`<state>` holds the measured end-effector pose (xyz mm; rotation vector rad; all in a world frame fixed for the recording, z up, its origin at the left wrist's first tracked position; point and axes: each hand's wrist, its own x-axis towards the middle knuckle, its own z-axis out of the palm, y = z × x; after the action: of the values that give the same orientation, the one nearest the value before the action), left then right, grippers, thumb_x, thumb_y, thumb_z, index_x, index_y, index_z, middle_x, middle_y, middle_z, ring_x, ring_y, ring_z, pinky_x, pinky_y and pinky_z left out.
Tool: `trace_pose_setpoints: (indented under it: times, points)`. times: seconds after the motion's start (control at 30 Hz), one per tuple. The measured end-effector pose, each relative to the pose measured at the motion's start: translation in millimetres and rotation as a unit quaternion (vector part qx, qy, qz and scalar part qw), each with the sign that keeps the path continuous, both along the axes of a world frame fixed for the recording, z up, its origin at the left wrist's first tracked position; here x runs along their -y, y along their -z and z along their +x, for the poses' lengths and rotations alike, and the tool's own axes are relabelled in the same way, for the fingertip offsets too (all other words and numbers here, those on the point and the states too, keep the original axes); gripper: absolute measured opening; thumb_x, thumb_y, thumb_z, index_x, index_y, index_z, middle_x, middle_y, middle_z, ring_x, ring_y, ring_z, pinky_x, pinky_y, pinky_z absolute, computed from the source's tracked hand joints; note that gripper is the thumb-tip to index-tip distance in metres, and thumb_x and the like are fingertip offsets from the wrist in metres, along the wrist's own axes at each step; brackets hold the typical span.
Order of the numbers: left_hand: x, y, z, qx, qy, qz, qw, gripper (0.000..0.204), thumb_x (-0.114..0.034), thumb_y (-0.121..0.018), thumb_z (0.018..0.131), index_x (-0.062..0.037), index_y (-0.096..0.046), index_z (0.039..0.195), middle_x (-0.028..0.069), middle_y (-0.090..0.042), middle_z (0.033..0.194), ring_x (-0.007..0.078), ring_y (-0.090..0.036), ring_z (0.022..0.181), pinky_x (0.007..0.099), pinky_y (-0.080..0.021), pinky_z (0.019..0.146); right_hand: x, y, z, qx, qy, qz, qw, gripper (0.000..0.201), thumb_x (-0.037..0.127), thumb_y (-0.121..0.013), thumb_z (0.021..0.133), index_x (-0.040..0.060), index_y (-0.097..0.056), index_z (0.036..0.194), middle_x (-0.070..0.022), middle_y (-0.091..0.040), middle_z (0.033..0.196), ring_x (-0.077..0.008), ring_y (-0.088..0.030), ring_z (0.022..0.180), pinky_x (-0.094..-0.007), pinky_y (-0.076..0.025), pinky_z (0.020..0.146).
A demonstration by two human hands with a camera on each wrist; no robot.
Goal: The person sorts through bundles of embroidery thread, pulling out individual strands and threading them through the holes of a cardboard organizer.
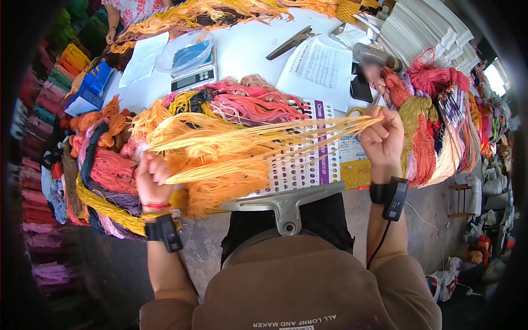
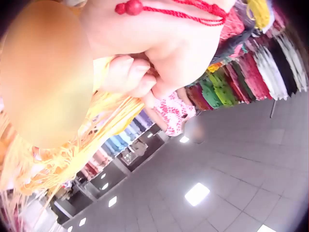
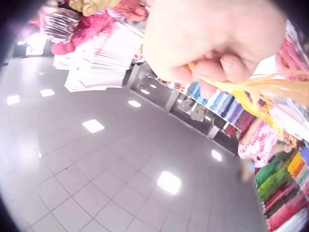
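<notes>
A skein of pale orange thread [image 1: 225, 131] stretches across the front of the body between both hands. The left hand [image 1: 154, 179] grips its left end with curled fingers. At the other end, the right hand [image 1: 383, 137] pinches the gathered strands, raised above the table's right side. In the right wrist view, the thread [image 3: 263, 88] runs out from the curled fingers. The left wrist view shows the left hand [image 2: 145, 58] curled with loose thread hanging beside it. Under the stretched strands lies a fluffy heap of orange thread [image 1: 225, 190].
A shade card [image 1: 324, 148] with holes and a purple strip lies beneath the strands. Pink skeins [image 1: 247, 107], a digital scale [image 1: 193, 78] with a plastic bowl [image 1: 184, 52], and printed sheets [image 1: 316, 66] sit beyond. A metal bracket [image 1: 286, 203] juts from the table's front edge. Another person [image 1: 132, 14] is across.
</notes>
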<state>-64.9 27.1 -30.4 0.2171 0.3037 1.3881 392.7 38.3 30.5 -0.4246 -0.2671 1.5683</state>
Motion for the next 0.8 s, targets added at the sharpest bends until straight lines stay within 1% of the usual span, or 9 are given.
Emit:
trace_pose_setpoints:
  times: [0.03, 0.13, 0.23, 0.37, 0.43, 0.47, 0.5, 0.57, 0.8]
  points:
    - [-0.2, -4.3, -13.3, -0.045, -0.008, 0.008, 0.999, 0.023, -0.025, -0.04, 0.093, -0.0061, -0.048, 0.082, -0.0043, -0.029, 0.056, 0.0051, -0.022, 0.042, 0.0196, -0.02, 0.036, 3.4, 3.4, 1.1, 0.0, 0.0, 0.0, 1.0, 0.015, 0.011, -0.047, 0.08, 0.0021, -0.054, 0.07, 0.0007, -0.048, 0.055, -0.0021, -0.03, 0.038, -0.0155, -0.024, 0.035]
    - [-1.6, -5.1, -16.9, -0.08, -0.002, -0.037, 0.996, 0.023, -0.026, -0.04, 0.093, -0.0076, -0.048, 0.082, -0.0049, -0.028, 0.055, 0.0051, -0.021, 0.042, 0.0196, -0.018, 0.036, 18.4, 12.4, -9.5, 0.459, -0.029, 0.005, 0.888, 0.012, 0.008, -0.051, 0.081, 0.0025, -0.057, 0.073, 0.0005, -0.053, 0.059, -0.003, -0.04, 0.044, -0.0168, -0.031, 0.04]
    - [-5.0, 0.9, 16.3, -0.118, 0.03, -0.045, 0.992, 0.024, -0.026, -0.038, 0.094, -0.0068, -0.05, 0.085, -0.005, -0.028, 0.057, 0.0053, -0.022, 0.043, 0.0193, -0.019, 0.037, 17.6, 27.2, -38.3, 0.786, 0.121, 0.193, 0.574, 0.007, 0.002, -0.056, 0.075, 0.0044, -0.054, 0.069, -0.0058, -0.059, 0.074, -0.004, -0.048, 0.051, -0.0183, -0.034, 0.043]
    - [-7.9, 2.1, 32.6, -0.082, 0.014, -0.094, 0.992, 0.023, -0.027, -0.041, 0.093, -0.008, -0.049, 0.083, -0.0047, -0.03, 0.055, 0.0057, -0.022, 0.042, 0.0204, -0.019, 0.037, 22.3, 22.9, -41.6, 0.748, 0.065, 0.218, 0.623, 0.01, 0.001, -0.055, 0.073, 0.0044, -0.05, 0.066, -0.0097, -0.06, 0.082, -0.0059, -0.047, 0.052, -0.0203, -0.035, 0.044]
    - [-9.7, 7.4, 22.4, -0.05, 0.021, -0.102, 0.993, 0.023, -0.027, -0.041, 0.093, -0.0077, -0.049, 0.083, -0.0044, -0.031, 0.055, 0.0059, -0.022, 0.042, 0.0205, -0.019, 0.037, 25.4, 20.7, -39.7, 0.336, -0.034, 0.074, 0.938, 0.011, 0.004, -0.052, 0.074, 0.0041, -0.047, 0.064, -0.0106, -0.06, 0.081, -0.0069, -0.041, 0.047, -0.0196, -0.033, 0.044]
    - [-10.2, 13.2, 10.9, -0.036, 0.015, -0.099, 0.994, 0.023, -0.026, -0.041, 0.093, -0.0074, -0.049, 0.082, -0.0043, -0.031, 0.055, 0.0059, -0.022, 0.042, 0.0205, -0.019, 0.037, 23.2, 23.4, -34.4, 0.233, -0.005, 0.099, 0.967, 0.011, 0.007, -0.048, 0.076, 0.0037, -0.048, 0.066, -0.0098, -0.059, 0.077, -0.0066, -0.035, 0.042, -0.0162, -0.03, 0.042]
    - [-10.5, 18.1, -2.1, -0.023, 0.009, -0.096, 0.995, 0.023, -0.026, -0.041, 0.093, -0.007, -0.049, 0.082, -0.0042, -0.031, 0.054, 0.0059, -0.022, 0.042, 0.0205, -0.019, 0.037, 19.0, 25.6, -24.3, 0.232, -0.005, 0.1, 0.968, 0.011, 0.007, -0.048, 0.076, 0.0037, -0.048, 0.066, -0.0098, -0.059, 0.077, -0.0066, -0.035, 0.042, -0.0162, -0.03, 0.042]
    - [-9.7, 15.0, -25.0, 0.0, -0.026, -0.104, 0.994, 0.023, -0.023, -0.041, 0.093, -0.0052, -0.049, 0.082, -0.0057, -0.027, 0.053, 0.0052, -0.02, 0.042, 0.0206, -0.018, 0.037, 9.4, 30.0, 5.6, -0.152, -0.082, 0.078, 0.982, 0.012, 0.01, -0.046, 0.08, 0.0026, -0.047, 0.07, -0.0069, -0.055, 0.07, -0.0064, -0.035, 0.041, -0.0152, -0.031, 0.042]
    - [-10.4, -25.3, -145.4, -0.113, -0.2, -0.055, 0.972, 0.02, -0.018, -0.041, 0.092, -0.0013, -0.052, 0.089, -0.0064, -0.021, 0.052, 0.0045, -0.019, 0.041, 0.0205, -0.016, 0.036, 6.7, 17.2, 108.6, 0.016, 0.161, 0.022, 0.987, 0.014, 0.01, -0.045, 0.088, 0.0002, -0.047, 0.078, -0.007, -0.053, 0.071, -0.0143, -0.052, 0.063, -0.0225, -0.048, 0.058]
